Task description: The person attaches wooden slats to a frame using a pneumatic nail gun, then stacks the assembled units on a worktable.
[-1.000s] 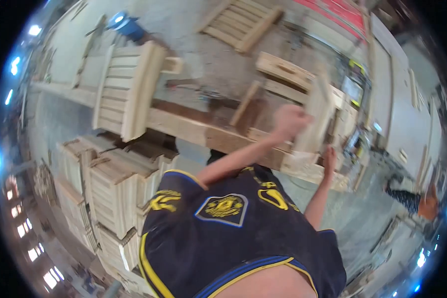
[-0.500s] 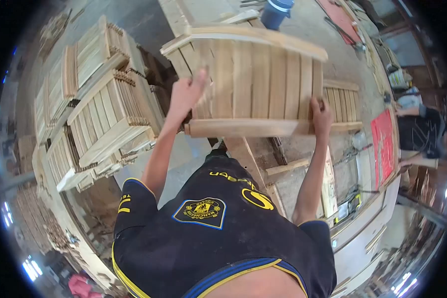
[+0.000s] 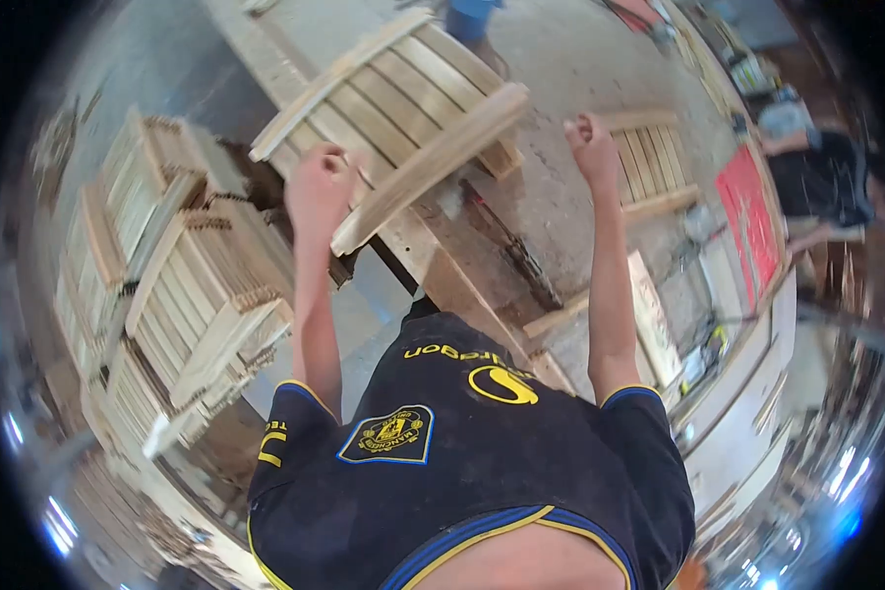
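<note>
A slatted wooden panel (image 3: 393, 103) with two curved rails lies tilted ahead of me, its left end towards me. My left hand (image 3: 322, 187) is closed at that left end, fingers curled against the slats between the rails; it is a little blurred. Off to the right, my right hand (image 3: 592, 147) is raised with its fingers curled in, apart from the panel, and nothing shows in it. Beyond it, on the floor, lies a second slatted panel (image 3: 649, 157).
Stacked slatted panels (image 3: 192, 275) stand at my left. A long wooden beam (image 3: 452, 285) runs beneath the held panel. A blue container (image 3: 470, 20) stands at the top. At the right are a red sheet (image 3: 747, 226) and another person in a dark shirt (image 3: 826, 177).
My right hand has let go of the panel and is now apart from it. The panel has moved left and away and turned, its right end swinging up. My left hand has moved slightly left.
</note>
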The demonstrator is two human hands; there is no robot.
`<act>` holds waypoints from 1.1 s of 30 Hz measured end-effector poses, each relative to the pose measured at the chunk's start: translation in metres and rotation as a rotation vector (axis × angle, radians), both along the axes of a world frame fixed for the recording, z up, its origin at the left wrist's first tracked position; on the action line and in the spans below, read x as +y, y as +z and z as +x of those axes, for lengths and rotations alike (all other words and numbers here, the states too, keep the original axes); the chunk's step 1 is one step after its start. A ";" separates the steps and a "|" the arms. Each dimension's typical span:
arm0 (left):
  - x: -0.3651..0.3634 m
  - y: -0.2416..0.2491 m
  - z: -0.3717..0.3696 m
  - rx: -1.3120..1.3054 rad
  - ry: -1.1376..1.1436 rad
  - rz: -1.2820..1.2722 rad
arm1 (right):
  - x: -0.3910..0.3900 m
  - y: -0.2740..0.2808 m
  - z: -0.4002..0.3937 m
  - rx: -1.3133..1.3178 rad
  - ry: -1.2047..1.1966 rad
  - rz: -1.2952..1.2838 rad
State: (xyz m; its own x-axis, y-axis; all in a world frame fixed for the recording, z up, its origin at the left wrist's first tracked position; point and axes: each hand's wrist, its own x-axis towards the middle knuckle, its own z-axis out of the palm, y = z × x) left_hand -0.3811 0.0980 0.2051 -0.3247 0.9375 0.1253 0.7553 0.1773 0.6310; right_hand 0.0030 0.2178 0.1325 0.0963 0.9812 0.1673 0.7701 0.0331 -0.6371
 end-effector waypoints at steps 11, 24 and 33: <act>0.054 -0.068 0.074 -0.058 -0.711 0.053 | -0.224 -0.123 0.140 0.158 -0.552 -0.349; 0.037 -0.037 0.104 0.045 -0.525 0.191 | -0.009 -0.200 0.202 -0.049 -1.292 -0.593; -0.005 -0.028 0.177 -0.604 -0.560 -0.002 | -0.046 -0.183 0.174 0.170 -1.250 -0.681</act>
State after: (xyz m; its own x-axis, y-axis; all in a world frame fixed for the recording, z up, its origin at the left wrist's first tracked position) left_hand -0.2044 0.0931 0.1769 0.1803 0.9806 0.0774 0.2628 -0.1238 0.9569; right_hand 0.1775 0.1723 -0.0500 0.9113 0.1222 -0.3933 -0.0200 -0.9407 -0.3386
